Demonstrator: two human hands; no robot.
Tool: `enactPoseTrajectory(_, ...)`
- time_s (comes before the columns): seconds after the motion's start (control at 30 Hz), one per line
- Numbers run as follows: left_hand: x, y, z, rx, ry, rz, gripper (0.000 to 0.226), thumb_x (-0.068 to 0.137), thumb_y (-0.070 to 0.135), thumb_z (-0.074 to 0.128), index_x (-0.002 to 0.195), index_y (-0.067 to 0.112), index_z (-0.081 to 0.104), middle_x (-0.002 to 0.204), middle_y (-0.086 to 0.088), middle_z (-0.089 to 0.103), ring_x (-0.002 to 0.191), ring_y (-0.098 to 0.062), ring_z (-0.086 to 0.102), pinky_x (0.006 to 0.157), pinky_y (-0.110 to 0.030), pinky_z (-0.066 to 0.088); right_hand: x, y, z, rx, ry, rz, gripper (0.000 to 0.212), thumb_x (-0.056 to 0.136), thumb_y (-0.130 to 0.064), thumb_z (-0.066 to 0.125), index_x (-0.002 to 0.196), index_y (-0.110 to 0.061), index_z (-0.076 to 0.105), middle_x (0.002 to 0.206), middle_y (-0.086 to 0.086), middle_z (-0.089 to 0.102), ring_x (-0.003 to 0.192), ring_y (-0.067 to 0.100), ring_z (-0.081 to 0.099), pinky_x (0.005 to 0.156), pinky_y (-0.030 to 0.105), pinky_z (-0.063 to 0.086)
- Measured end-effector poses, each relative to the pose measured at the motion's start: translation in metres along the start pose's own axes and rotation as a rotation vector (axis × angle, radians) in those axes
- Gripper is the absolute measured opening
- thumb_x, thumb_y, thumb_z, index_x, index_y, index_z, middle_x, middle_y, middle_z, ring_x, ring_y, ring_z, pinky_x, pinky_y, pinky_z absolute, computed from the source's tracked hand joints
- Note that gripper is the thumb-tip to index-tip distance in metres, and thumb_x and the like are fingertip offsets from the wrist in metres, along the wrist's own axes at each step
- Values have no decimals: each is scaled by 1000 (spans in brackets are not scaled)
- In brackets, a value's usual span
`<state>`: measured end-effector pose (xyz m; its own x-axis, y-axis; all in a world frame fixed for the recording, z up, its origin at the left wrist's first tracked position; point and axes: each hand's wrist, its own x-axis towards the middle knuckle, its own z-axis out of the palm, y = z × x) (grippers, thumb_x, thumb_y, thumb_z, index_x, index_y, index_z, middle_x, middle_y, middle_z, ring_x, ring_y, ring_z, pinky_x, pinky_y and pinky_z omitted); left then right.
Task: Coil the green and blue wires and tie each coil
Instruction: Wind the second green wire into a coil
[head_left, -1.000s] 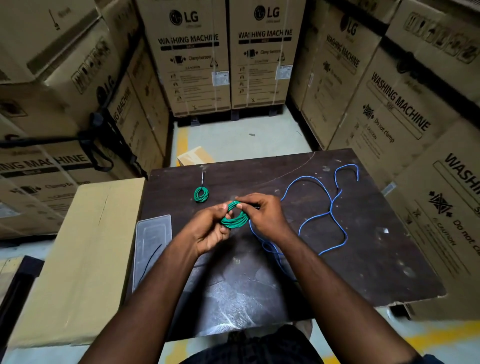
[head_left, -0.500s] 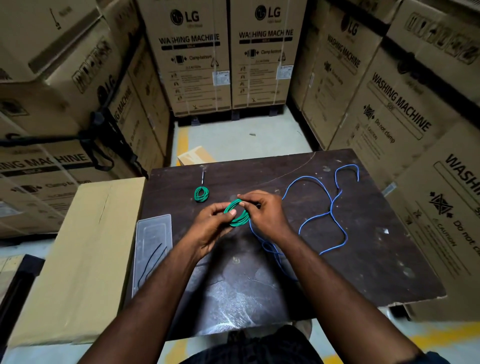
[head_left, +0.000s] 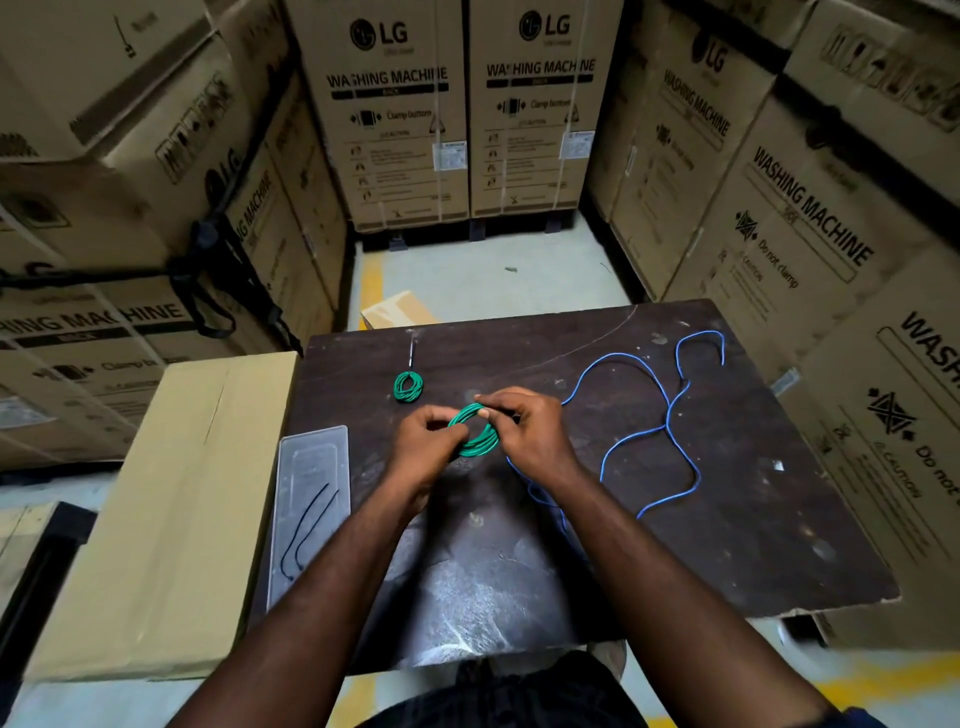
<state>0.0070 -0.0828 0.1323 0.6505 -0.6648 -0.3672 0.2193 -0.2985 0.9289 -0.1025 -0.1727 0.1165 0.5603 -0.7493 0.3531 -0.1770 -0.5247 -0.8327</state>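
Note:
A green wire coil (head_left: 480, 439) hangs just above the dark table (head_left: 727, 545), held between both hands. My left hand (head_left: 423, 447) grips its left side with curled fingers. My right hand (head_left: 524, 428) pinches the coil's top right edge. A smaller green coil (head_left: 408, 387), tied with a thin black tie pointing away, lies on the table behind my hands. The blue wire (head_left: 670, 421) lies loose in wide loops to the right, its near end running under my right wrist.
A clear plastic tray (head_left: 311, 467) holding two thin black ties (head_left: 306, 525) lies at the table's left edge. A flat cardboard box (head_left: 171, 509) adjoins the table on the left. Stacked washing machine cartons (head_left: 389, 114) surround the space.
The coil has been lifted slightly and turned between my hands; my right fingers have shifted onto its top edge. The small coil and blue wire have not moved.

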Motion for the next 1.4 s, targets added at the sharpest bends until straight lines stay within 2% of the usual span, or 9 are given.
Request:
enactPoseTrajectory(0.2, -5, -4, -8, -538, -282, -204, 25, 85, -15, 44, 90, 2, 60, 73, -7, 66, 70, -13, 64, 71, -23, 56, -2, -2, -1, 28, 22, 34, 18, 79, -3, 70, 94, -10, 76, 89, 2, 73, 81, 4, 65, 75, 14, 49)
enactPoseTrajectory(0.3, -6, -5, -10, -783, -296, -282, 21, 77, -14, 58, 91, 1, 60, 81, -9, 66, 70, -12, 67, 73, -23, 59, -1, -3, 2, 45, 27, 64, 17, 80, -4, 69, 94, -10, 76, 89, 1, 74, 82, 4, 66, 75, 16, 49)
enactPoseTrajectory(0.37, 0, -9, -13, -901, -321, -313, 51, 51, -9, 84, 96, -3, 61, 88, -11, 66, 76, -13, 67, 79, -24, 57, -1, -4, 3, 58, 23, 82, 17, 80, -4, 68, 94, -10, 76, 90, 1, 74, 83, 7, 67, 76, 20, 52)
enactPoseTrajectory(0.43, 5, -11, -16, -942, -337, -338, 76, 36, -5, 92, 105, -6, 59, 98, -14, 64, 86, -16, 64, 90, -26, 52, 0, -4, 4, 61, 19, 91, 18, 80, -4, 67, 94, -10, 76, 90, 1, 74, 83, 9, 68, 76, 21, 52)
enactPoseTrajectory(0.6, -4, -8, -13, -764, -210, -310, 12, 83, -6, 60, 92, 2, 61, 78, -8, 68, 70, -11, 67, 79, -23, 55, 0, -3, 3, 22, 35, 83, 18, 79, -2, 68, 92, -11, 76, 89, 1, 73, 83, 5, 66, 76, 15, 49)
enactPoseTrajectory(0.73, -5, -10, -19, -676, -219, -223, 14, 89, -5, 55, 99, 5, 60, 78, -6, 69, 70, -9, 67, 77, -21, 55, 0, -3, 7, 25, 17, 85, 18, 79, -3, 68, 94, -10, 76, 89, 2, 74, 83, 9, 67, 76, 19, 52)
enactPoseTrajectory(1.07, -4, -20, -35, -573, -107, -201, 14, 91, -1, 56, 102, 8, 60, 89, -5, 67, 77, -9, 66, 67, -19, 57, -9, 5, 25, 13, -88, 115, 18, 80, -8, 69, 97, -11, 76, 93, 1, 74, 86, 1, 64, 78, 10, 45)
enactPoseTrajectory(1.23, 2, -37, -56, -475, -50, -207, 12, 92, 2, 57, 101, 10, 60, 97, -5, 66, 96, -14, 62, 91, -29, 51, -14, 8, 39, 19, -143, 124, 18, 80, -7, 69, 97, -10, 75, 94, 2, 74, 86, 1, 63, 79, 10, 46)
enactPoseTrajectory(1.4, 9, -69, -88, -410, 120, -243, 12, 92, 6, 58, 103, 11, 61, 86, -4, 63, 79, -12, 60, 76, -25, 55, -19, 11, 53, 10, -198, 149, 18, 80, -7, 70, 97, -10, 75, 95, 3, 74, 85, 5, 65, 79, 12, 47)
